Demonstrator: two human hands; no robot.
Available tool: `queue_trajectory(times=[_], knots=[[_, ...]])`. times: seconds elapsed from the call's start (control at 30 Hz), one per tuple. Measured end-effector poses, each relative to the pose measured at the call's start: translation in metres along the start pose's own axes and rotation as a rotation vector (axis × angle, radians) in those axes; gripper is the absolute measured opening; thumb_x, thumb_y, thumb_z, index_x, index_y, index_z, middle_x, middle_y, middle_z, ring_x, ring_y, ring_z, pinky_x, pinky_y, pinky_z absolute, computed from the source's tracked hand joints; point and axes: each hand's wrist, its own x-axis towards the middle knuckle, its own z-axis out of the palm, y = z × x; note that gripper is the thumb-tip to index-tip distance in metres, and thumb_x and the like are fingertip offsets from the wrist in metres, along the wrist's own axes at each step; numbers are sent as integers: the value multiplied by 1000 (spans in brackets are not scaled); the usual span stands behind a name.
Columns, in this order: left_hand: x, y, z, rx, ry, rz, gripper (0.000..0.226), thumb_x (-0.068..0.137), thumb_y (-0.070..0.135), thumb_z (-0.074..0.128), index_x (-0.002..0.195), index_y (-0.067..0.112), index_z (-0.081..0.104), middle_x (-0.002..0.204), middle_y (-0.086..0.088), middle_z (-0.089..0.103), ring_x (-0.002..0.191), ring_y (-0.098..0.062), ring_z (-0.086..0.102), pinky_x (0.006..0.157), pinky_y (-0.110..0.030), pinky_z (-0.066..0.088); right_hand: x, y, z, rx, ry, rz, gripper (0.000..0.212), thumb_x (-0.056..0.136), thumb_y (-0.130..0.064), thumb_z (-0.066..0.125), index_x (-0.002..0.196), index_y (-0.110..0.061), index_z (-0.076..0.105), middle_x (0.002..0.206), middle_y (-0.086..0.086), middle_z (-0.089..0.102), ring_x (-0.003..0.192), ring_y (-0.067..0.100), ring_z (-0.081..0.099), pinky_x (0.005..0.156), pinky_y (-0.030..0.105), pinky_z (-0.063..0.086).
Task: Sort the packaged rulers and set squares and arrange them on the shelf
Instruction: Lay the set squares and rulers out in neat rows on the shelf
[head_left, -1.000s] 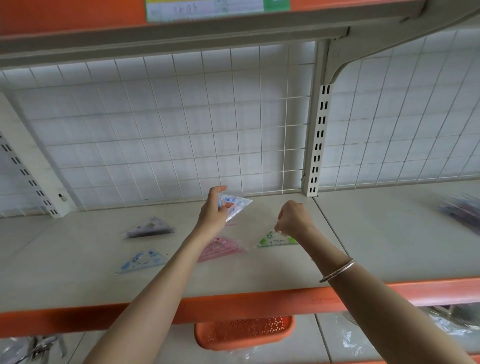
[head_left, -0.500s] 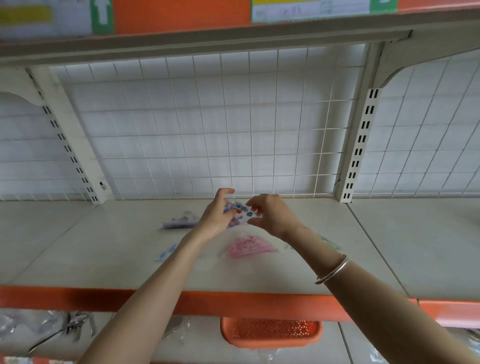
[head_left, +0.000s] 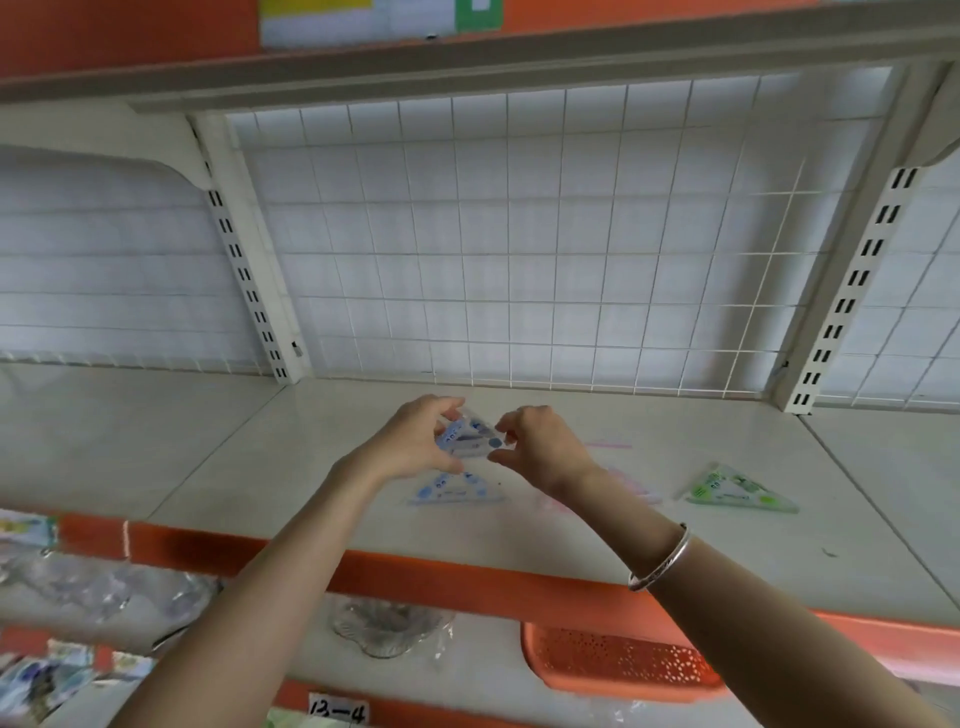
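Note:
Both hands hold one blue-printed packaged set square (head_left: 470, 439) a little above the cream shelf (head_left: 649, 535). My left hand (head_left: 415, 441) grips its left side, and my right hand (head_left: 537, 449) pinches its right corner. Just below them a second blue packaged set square (head_left: 457, 491) lies flat on the shelf. A pink packaged set square (head_left: 631, 486) lies to the right, mostly hidden behind my right wrist. A green packaged set square (head_left: 737, 491) lies farther right on the shelf.
A white wire grid (head_left: 545, 244) backs the shelf between slotted uprights. The shelf's orange front edge (head_left: 467, 577) runs below my arms. On the lower shelf sit an orange perforated basket (head_left: 618, 665), a glass dish (head_left: 389, 629) and wrapped goods at the left.
My right hand left the green set square and joined my left hand on the blue one. The camera has swung left, so the shelf items now sit farther right.

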Motion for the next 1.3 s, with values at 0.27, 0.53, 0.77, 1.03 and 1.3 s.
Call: queue_trajectory(times=[0.27,0.53,0.77,1.03,1.3], knots=[[-9,-28,0,54,-68,30,79,67,15,86,136,24,49,126,-1,58,100,-13,58,83,-22,46,-3,-17,21,38,-94,102,40,77,-23,77,111,-4,66,108,11,67,98,23,63,87,29,49],[-2,-32,5,13,-92,27,78,63,15,88,133,21,53,107,-1,60,91,-10,58,78,-19,45,-1,-15,21,34,-121,167,36,76,-24,77,105,-5,70,105,9,70,98,22,63,85,25,47],[5,-28,0,-24,-92,42,75,63,18,89,130,20,56,112,-5,66,90,-11,62,80,-20,49,-1,-10,11,113,-77,206,36,74,-22,80,103,-4,71,102,10,70,95,20,64,82,22,48],[6,-20,-9,-28,-101,47,69,65,19,88,127,19,58,113,-6,66,94,-14,64,89,-30,52,-1,-9,4,108,-88,191,36,73,-23,80,102,-3,72,101,10,71,91,18,66,85,28,52],[-3,-28,0,67,-221,9,77,63,20,89,131,22,52,112,1,60,93,-12,60,82,-26,50,-11,-16,19,54,-123,192,28,76,-23,75,99,-7,72,99,9,71,94,21,64,77,24,47]])
